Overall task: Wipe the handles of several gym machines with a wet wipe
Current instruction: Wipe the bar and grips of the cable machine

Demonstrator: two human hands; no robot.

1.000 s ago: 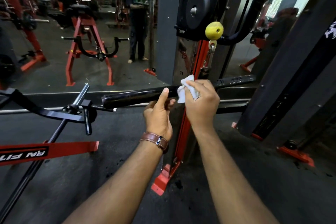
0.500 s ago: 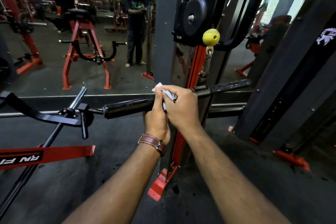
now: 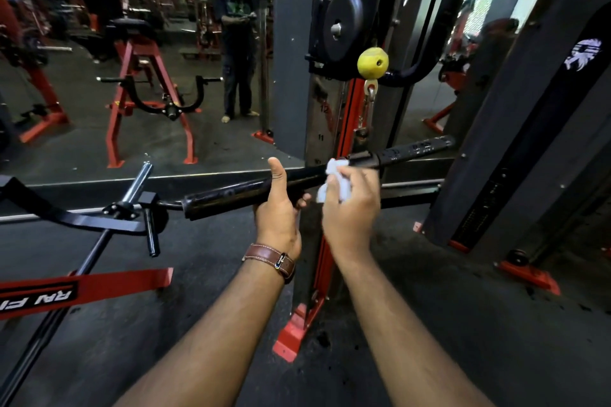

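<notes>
A long black bar handle (image 3: pixel 231 195) hangs level from a cable clip in front of me. My left hand (image 3: pixel 279 208) grips the bar from below near its middle, thumb pointing up. My right hand (image 3: pixel 350 208) holds a crumpled white wet wipe (image 3: pixel 334 180) and presses it against the bar just right of the left hand. The bar's right grip (image 3: pixel 413 150) sticks out past the wipe. The right hand is blurred.
A red and black cable tower (image 3: pixel 344 129) with a yellow ball stopper (image 3: pixel 372 63) stands right behind the bar. A black landmine-style handle (image 3: pixel 132 205) lies to the left. A dark slanted frame (image 3: pixel 529 129) stands right. A mirror reflects a person (image 3: pixel 236 43).
My right hand slid the wipe left until it met my left hand, then back right along the bar. My left hand stays on the bar, thumb now raised.
</notes>
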